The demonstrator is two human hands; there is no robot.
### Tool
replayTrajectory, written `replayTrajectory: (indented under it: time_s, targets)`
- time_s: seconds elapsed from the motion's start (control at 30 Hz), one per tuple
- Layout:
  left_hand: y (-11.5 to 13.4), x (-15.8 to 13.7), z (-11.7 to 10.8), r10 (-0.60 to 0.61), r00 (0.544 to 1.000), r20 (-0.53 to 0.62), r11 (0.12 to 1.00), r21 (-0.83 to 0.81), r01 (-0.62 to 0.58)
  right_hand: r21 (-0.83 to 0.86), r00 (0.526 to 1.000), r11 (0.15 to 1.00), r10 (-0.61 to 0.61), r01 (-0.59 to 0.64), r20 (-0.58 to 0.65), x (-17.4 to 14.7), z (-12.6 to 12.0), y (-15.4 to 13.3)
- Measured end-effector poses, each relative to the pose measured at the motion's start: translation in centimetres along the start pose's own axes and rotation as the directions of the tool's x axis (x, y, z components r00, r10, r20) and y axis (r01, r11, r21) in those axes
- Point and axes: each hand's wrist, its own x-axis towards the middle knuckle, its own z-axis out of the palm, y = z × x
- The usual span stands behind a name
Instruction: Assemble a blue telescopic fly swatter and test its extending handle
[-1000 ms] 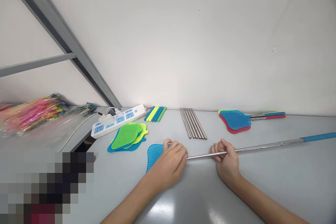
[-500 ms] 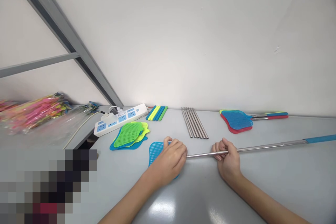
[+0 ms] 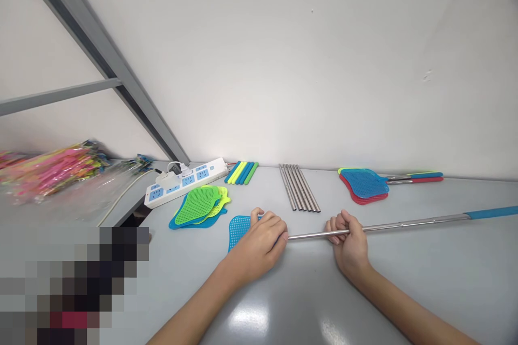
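Observation:
Low over the grey table lies a fly swatter with a perforated blue head [image 3: 238, 230], an extended telescopic metal rod [image 3: 388, 226] and a blue grip [image 3: 491, 212] running off the right edge. My left hand [image 3: 265, 240] is closed over the neck of the head, palm down, covering much of it and the joint with the rod. My right hand [image 3: 351, 242] wraps round the thin part of the rod, its thumb side turned up. Between both hands a short stretch of bare rod shows.
Behind lie loose swatter heads [image 3: 198, 206], coloured grips [image 3: 242, 173], several metal rods [image 3: 300, 188] and a stack of swatters [image 3: 366, 183]. A white power strip [image 3: 190, 180] stands left, beside bagged pink and yellow items [image 3: 56, 170]. A pixelated area covers the lower left.
The rod and its blue grip have shifted slightly left, toward the head. Both hands keep their hold and have barely moved.

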Motion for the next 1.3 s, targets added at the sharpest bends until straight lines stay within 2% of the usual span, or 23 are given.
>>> replayTrajectory:
  time_s: [0.8, 1.07, 1.3]
  targets:
    - [-0.06, 0.04, 0.24, -0.008, 0.999, -0.039, 1.0, 0.028, 0.009, -0.053, 1.0, 0.999, 0.007, -0.007, 0.002, -0.02, 0.08, 0.24]
    - [0.19, -0.17, -0.03, 0.014, 1.0, -0.023, 1.0, -0.005, -0.014, -0.029, 1.0, 0.999, 0.011, -0.012, -0.019, 0.02, 0.34, 0.05]
    - [-0.07, -0.11, 0.66, 0.018, 1.0, 0.001, 1.0, 0.016, -0.018, -0.101, 0.999, 0.994, -0.033, 0.031, -0.018, -0.17, 0.04, 0.29]
